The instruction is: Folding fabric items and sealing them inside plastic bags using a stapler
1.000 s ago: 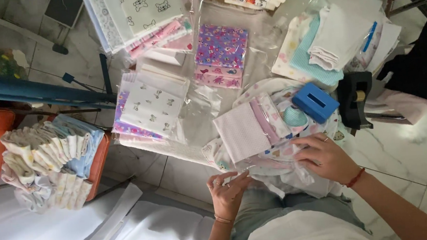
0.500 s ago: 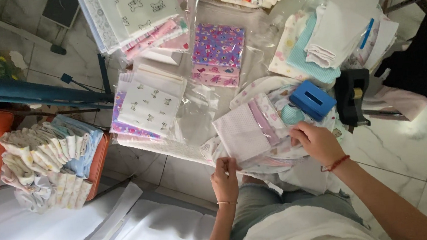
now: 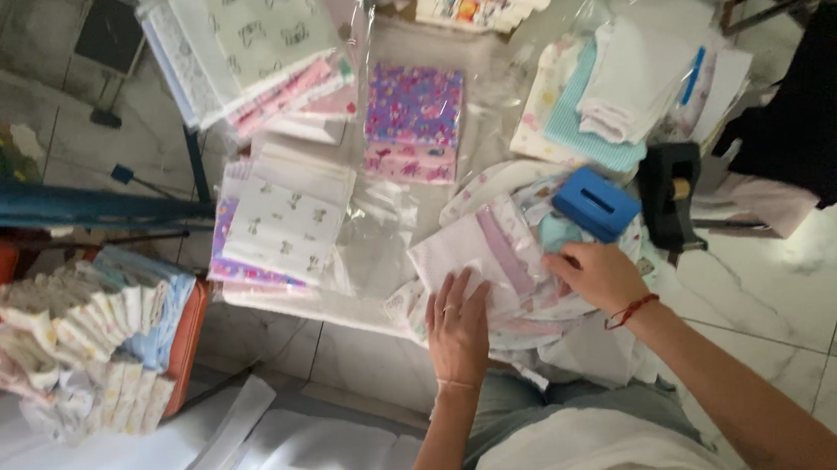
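Pink and white folded cloth (image 3: 484, 255) lay on top of a loose heap of baby fabrics on the tiled floor (image 3: 836, 304), just in front of the person's knees. The left hand (image 3: 458, 322) rested flat on its near edge, fingers spread and open, pressing down rather than gripping. The right hand (image 3: 598, 273) lay on the cloth's right side, fingers curled loosely over the fabric; whether it pinched anything could not be told. A blue box (image 3: 595, 203) sat just beyond the right hand, touching the heap, with a black tape dispenser (image 3: 673, 198) beside it. Farther off lay a purple patterned packet (image 3: 414, 119) and a stack of white printed cloths (image 3: 285, 225). To the left, an orange basket (image 3: 188, 339) held rolled cloths (image 3: 82, 332).
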